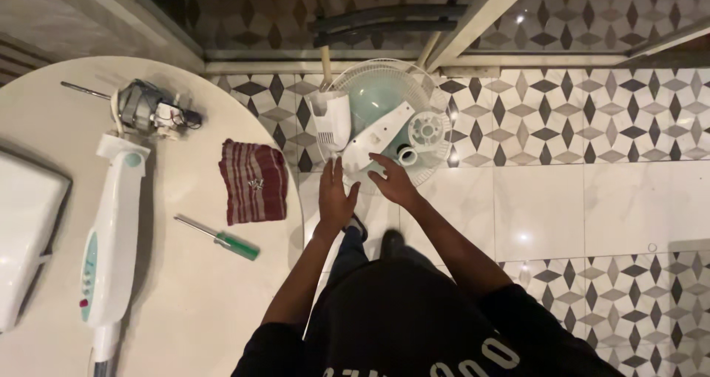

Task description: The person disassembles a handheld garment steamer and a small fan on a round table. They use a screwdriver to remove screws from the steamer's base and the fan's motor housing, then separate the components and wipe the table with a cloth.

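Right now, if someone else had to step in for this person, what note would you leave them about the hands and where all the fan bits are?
Left hand: open, holding nothing, fingers spread just below the fan guard on the floor.
Right hand: open, empty, at the lower edge of the long white cover lying in the guard.
In the guard too: a white housing piece, a round white hub, a small ring.
On the round table: the motor, the white fan stand, a green-handled screwdriver, a striped cloth with small screws.
Done: the fan is taken apart.
Left: the parts lie loose, nothing rejoined.
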